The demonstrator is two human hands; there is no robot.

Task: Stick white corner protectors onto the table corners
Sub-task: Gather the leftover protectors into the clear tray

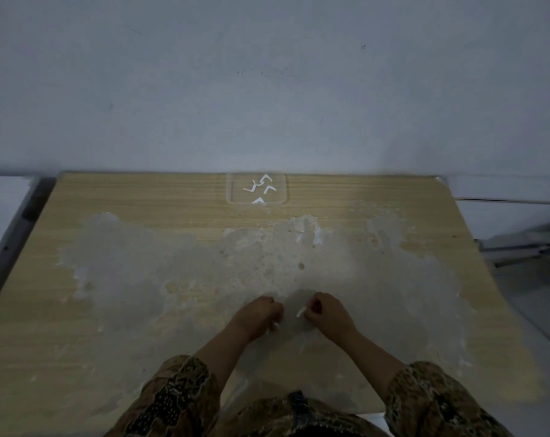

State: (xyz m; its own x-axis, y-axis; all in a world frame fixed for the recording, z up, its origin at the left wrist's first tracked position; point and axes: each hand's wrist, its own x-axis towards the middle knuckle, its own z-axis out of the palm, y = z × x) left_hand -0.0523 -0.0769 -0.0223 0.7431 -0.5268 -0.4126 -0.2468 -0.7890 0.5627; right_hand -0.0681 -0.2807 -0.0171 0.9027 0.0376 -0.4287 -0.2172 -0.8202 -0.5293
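Observation:
Over the near middle of the worn wooden table [141,197], my right hand [325,313] pinches a small white corner protector [300,311] by its end. My left hand [261,313] is curled close beside it, and a small white bit [275,326] shows at its fingertips; what it is cannot be told. Several more white corner protectors [261,188] lie in a clear shallow tray [229,190] at the table's far edge, against the wall. The far right table corner [439,179] is in view.
A pale wall stands directly behind the table. A white surface [2,209] adjoins the left side. Right of the table are a metal frame [519,250] and the floor. Large grey patches cover the tabletop where the veneer is gone.

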